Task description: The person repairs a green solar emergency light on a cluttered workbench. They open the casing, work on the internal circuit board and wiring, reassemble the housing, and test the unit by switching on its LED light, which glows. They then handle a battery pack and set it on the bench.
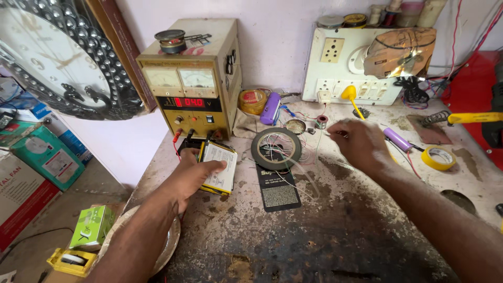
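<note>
White flat battery pack (220, 167) sits on the desk (325, 230) in front of the bench supply (191, 78), my left hand (191, 175) pressing it flat, fingers (212, 167) spread, not gripping. Right hand (361, 141) pinches a thin wire (293, 175), fingers nearly shut. Risk: bare leads touching, shorting the pack. Its yellow edge shows; no visible swelling.

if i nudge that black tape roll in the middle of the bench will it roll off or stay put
The tape roll lies flat on the bench, not on edge, so it would probably slide, not roll. Thin wires sit in its hole and trail out, so they would likely drag along. It looks light, and the rough, stained benchtop should slow it.
</note>
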